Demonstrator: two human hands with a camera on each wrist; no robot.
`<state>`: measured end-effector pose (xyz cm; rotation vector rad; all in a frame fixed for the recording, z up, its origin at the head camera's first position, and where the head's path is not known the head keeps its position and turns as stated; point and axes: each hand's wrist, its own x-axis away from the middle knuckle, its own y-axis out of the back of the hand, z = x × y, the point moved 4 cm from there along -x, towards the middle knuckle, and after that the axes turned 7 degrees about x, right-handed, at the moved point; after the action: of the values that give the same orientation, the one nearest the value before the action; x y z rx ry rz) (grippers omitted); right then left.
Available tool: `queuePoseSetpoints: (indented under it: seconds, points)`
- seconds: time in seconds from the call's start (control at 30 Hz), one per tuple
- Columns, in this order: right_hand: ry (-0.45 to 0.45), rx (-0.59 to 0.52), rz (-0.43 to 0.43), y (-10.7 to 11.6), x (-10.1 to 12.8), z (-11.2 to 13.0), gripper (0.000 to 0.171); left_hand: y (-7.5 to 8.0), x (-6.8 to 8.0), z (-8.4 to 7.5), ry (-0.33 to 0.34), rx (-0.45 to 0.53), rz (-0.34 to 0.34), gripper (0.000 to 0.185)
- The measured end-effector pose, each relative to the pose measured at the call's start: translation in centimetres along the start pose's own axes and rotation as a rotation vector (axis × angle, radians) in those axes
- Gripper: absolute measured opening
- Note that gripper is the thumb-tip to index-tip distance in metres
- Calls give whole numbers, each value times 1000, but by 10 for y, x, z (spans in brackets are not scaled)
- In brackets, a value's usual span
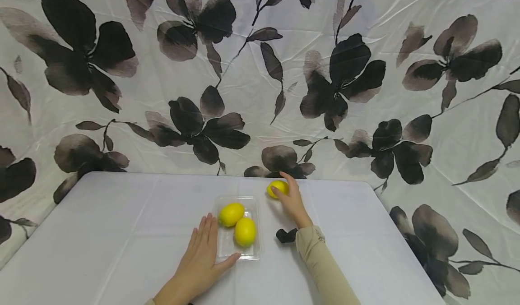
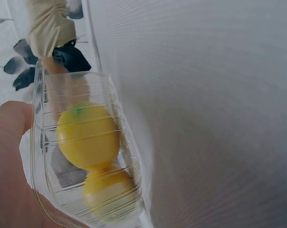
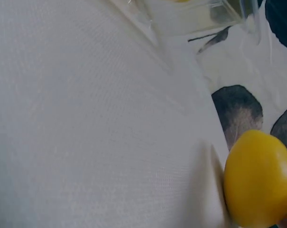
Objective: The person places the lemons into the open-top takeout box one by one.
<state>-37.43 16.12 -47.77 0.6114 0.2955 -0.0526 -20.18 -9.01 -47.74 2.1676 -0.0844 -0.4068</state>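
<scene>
Two yellow lemons (image 1: 231,214) (image 1: 245,232) lie in a clear plastic tray (image 1: 258,251) on the table. Against the tray's left side rests my left hand (image 1: 199,253), fingers straight and thumb spread along the near edge. In the left wrist view, the same lemons (image 2: 88,137) show through the tray's ridged wall (image 2: 39,156). Near the table's far edge, my right hand (image 1: 291,200) grips a third lemon (image 1: 278,189) between thumb and fingers. The right wrist view shows this lemon (image 3: 258,180) close to the tabletop, with most of the hand out of frame.
A white cloth covers the table (image 1: 101,233). Behind its far edge hangs a white curtain (image 1: 252,79) with dark flowers. A black device (image 1: 286,236) sits at the right wrist, beside the beige sleeve (image 1: 325,260).
</scene>
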Motion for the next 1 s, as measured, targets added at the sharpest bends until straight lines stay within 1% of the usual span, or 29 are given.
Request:
queuePoseSetpoints:
  seconds: [0.13,0.23,0.47,0.73,1.0]
  points:
    - [-72,-41,38,-5,1,-9,62,1,-1,-2,5,7,11,107]
    - [-97,-70,51,-7,3,-16,61,2,-1,-3,9,10,18,108]
    - [-105,-110,23,-10,6,-29,57,3,-2,-3,-1,4,0,107]
    - [-81,-128,-27,-9,14,-31,54,1,0,-1,-2,1,-5,108]
    - [-80,-144,-5,-8,26,-31,52,2,0,-2,-12,-3,-11,108]
